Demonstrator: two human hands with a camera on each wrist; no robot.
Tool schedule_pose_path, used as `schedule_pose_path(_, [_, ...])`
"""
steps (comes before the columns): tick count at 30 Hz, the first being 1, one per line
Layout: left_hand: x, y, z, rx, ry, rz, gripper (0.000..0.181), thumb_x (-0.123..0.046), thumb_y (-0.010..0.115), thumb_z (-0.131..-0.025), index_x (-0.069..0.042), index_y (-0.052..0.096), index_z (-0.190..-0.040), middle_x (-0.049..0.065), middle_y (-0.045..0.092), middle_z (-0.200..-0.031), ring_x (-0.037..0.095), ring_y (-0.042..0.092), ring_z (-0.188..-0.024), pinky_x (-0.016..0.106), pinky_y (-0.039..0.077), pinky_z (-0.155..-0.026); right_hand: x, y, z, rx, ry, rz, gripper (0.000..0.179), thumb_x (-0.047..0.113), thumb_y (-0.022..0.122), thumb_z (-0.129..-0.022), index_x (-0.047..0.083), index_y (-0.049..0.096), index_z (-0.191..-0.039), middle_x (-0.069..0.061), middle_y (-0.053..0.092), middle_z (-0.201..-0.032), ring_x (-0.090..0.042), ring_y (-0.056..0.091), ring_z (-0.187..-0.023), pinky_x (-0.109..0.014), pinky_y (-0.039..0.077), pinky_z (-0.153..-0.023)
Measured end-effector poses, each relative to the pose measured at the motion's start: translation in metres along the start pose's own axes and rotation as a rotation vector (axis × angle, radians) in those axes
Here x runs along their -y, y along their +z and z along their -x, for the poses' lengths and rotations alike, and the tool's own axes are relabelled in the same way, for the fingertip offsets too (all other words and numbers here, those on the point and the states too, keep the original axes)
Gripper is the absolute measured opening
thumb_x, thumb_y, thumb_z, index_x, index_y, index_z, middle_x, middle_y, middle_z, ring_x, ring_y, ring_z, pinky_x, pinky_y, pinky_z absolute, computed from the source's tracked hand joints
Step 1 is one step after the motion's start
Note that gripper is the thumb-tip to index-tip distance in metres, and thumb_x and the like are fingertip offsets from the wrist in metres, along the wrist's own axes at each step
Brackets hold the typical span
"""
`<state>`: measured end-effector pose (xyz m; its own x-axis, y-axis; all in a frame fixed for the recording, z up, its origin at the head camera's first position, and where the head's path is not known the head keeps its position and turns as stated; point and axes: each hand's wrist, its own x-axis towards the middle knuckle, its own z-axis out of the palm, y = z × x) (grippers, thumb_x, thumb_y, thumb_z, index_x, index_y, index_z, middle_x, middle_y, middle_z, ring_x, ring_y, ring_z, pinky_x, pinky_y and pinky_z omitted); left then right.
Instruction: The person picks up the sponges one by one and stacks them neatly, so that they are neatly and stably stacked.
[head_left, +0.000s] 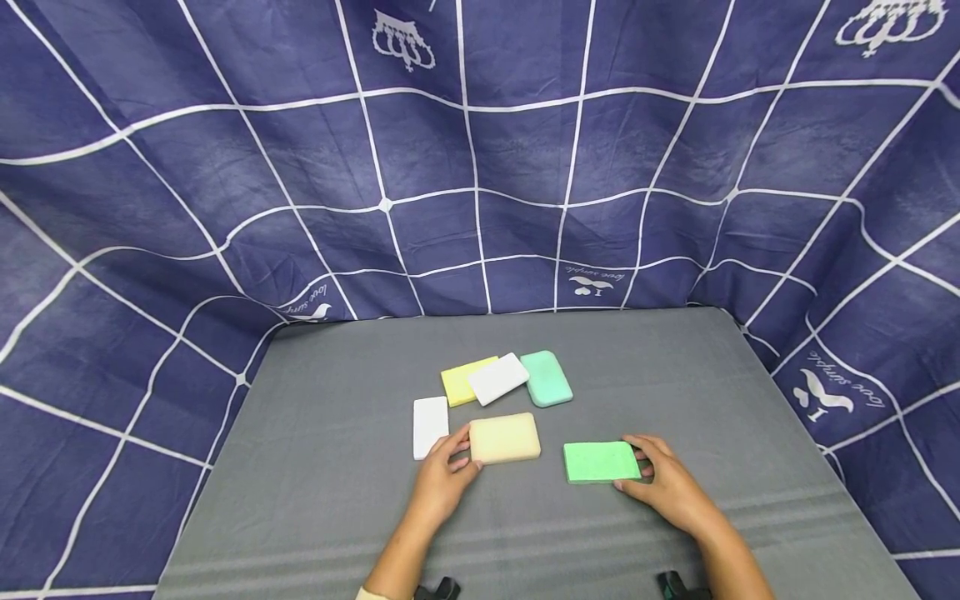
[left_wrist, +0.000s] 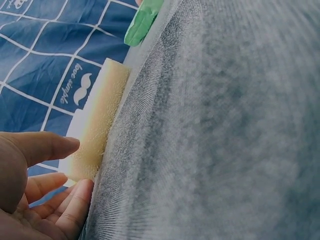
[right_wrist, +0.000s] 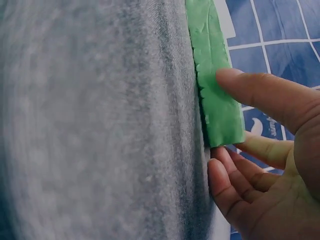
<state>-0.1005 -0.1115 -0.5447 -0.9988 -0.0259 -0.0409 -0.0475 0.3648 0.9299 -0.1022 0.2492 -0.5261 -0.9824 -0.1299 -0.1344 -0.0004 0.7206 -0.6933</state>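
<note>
A cream sponge (head_left: 505,439) lies on the grey cloth. My left hand (head_left: 444,477) is at its left end, thumb at the near corner and index finger at the far corner, pinching it. In the left wrist view the thumb lies against the sponge's (left_wrist: 102,115) near side. To the right, my right hand (head_left: 663,482) grips the right end of a bright green rectangular block (head_left: 600,462). The right wrist view shows the thumb on the near side of this green block (right_wrist: 217,95); some fingertips are hidden behind it.
Left of the cream sponge lies a white block (head_left: 430,427). Behind it, another white block (head_left: 498,379) overlaps a yellow block (head_left: 459,383) and touches or nearly touches a teal rounded block (head_left: 547,379). A blue checked curtain (head_left: 517,158) surrounds the table's back and sides.
</note>
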Motion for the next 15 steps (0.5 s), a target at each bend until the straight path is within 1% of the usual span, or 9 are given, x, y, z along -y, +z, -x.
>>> schedule_pose_path(5, [0.001,0.0002,0.0,0.003,0.002,0.003,0.061,-0.006,0.076,-0.088,-0.007,0.055,-0.144,0.014,0.061,-0.133,0.031,0.061,-0.126,0.028,0.058,-0.097,0.0007,0.0019,-0.0022,-0.007,0.028,-0.02,0.074,0.036,0.085,-0.081,0.01,0.053,-0.144,-0.009,0.056,-0.126,-0.016,0.056,-0.096,-0.024,0.05,-0.077])
schedule_pose_path(10, [0.0013,0.0004,-0.0005,0.001,-0.002,0.012,0.06,-0.005,0.075,-0.087,-0.007,0.055,-0.144,0.014,0.061,-0.132,0.031,0.061,-0.126,0.028,0.057,-0.097,0.0042,0.0048,-0.0054,-0.07,-0.021,-0.031,0.073,0.036,0.085,-0.081,0.01,0.055,-0.143,-0.007,0.059,-0.12,-0.013,0.058,-0.093,-0.023,0.052,-0.076])
schedule_pose_path(15, [0.0009,0.0003,-0.0003,0.0,-0.004,0.023,0.061,-0.005,0.075,-0.087,-0.006,0.055,-0.144,0.014,0.061,-0.131,0.031,0.061,-0.126,0.029,0.057,-0.098,0.0088,0.006,-0.0101,-0.1,-0.058,-0.047,0.074,0.037,0.085,-0.082,0.011,0.054,-0.143,-0.006,0.059,-0.121,-0.012,0.059,-0.093,-0.023,0.054,-0.078])
